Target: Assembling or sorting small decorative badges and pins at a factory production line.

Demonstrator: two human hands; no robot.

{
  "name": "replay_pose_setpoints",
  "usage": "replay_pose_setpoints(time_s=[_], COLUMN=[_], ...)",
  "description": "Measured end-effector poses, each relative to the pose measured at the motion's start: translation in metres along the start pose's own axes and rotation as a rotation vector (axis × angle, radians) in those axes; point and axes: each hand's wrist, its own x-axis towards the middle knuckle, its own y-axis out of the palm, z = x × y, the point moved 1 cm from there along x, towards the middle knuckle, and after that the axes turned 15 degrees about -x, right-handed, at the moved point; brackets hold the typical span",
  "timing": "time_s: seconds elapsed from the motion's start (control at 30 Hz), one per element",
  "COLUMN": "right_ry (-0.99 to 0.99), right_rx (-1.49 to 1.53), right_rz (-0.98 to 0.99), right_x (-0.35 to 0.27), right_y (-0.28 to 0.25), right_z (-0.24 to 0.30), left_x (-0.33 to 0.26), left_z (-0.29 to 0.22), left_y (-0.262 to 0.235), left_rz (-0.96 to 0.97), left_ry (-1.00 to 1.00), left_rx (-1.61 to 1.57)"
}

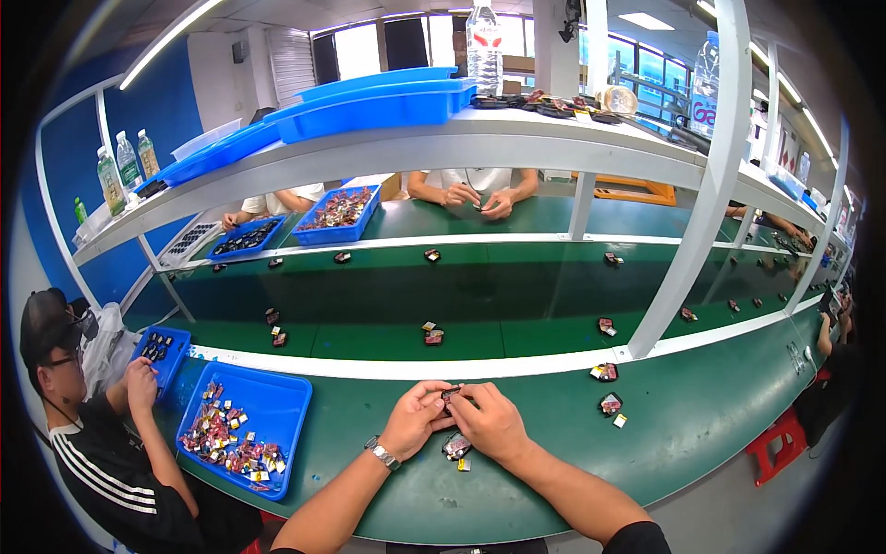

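Just above the green table (pixel 563 462), my left hand (pixel 413 425) and my right hand (pixel 493 423) meet, fingers closed together on a small black plastic part (pixel 449 394). Its details are mostly covered by my fingertips. Right below my hands lies a black casing with a red circuit board (pixel 456 447), and a small white-and-yellow battery (pixel 463 464) sits against its lower side. To the left stands a blue tray (pixel 300 392) holding many red circuit boards with yellow-and-white batteries (pixel 231 439).
Two similar assemblies, a nearer one (pixel 610 403) and a farther one (pixel 604 372), lie to the right. Beyond a white rail (pixel 369 367), more sit on a green belt (pixel 517 323). A slanted white post (pixel 692 194) carries an overhead shelf (pixel 388 148). A co-worker (pixel 111 443) sits left beside another blue tray (pixel 175 343).
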Motion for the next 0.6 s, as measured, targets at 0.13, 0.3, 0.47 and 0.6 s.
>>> replay_pose_setpoints(time_s=[0.13, 0.3, 0.47, 0.6], right_ry=[0.02, 0.004, 0.076, 0.152], right_rx=[-0.009, -0.054, -0.022, 0.076], right_rz=[0.001, 0.037, -0.009, 0.046], right_x=[-0.002, -0.004, 0.005, 0.002], right_y=[0.002, 0.007, 0.0, 0.013], right_z=[0.002, 0.0, 0.007, 0.004], left_x=[0.0, 0.001, 0.004, 0.003], left_z=[0.001, 0.007, 0.006, 0.004], left_y=[-0.001, -0.006, -0.012, -0.011], left_rz=[-0.004, -0.017, -0.07, -0.053], left_ry=[0.001, 0.006, 0.043, 0.038], left_rx=[0.004, 0.012, 0.027, -0.049])
